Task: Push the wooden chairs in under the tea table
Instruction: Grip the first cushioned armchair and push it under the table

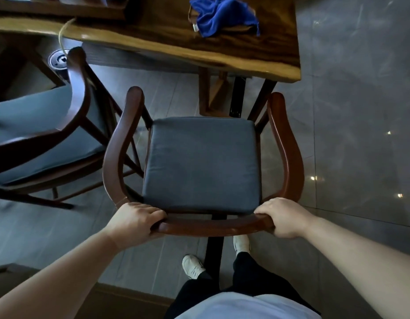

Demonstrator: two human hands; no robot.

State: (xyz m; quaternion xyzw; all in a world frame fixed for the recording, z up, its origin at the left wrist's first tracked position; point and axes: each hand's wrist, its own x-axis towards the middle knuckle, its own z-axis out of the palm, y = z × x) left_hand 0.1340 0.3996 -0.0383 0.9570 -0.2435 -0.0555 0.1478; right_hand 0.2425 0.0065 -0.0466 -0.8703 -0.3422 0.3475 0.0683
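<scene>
A wooden armchair [289, 146] with a dark grey seat cushion stands directly in front of me, facing the tea table [153, 40]. Its front edge sits just short of the table's near edge. My left hand [136, 221] grips the left end of the curved back rail. My right hand [281, 217] grips the right end of the same rail. A second wooden chair [77, 93] with a blue-grey cushion stands at the left, angled and partly beside the table.
A blue cloth [222, 14] lies on the tabletop. A round dark device [59, 62] and a cord sit on the floor under the table at left. Table legs [206, 93] stand ahead of the chair. Grey tiled floor stretches to the right. My feet are behind the chair.
</scene>
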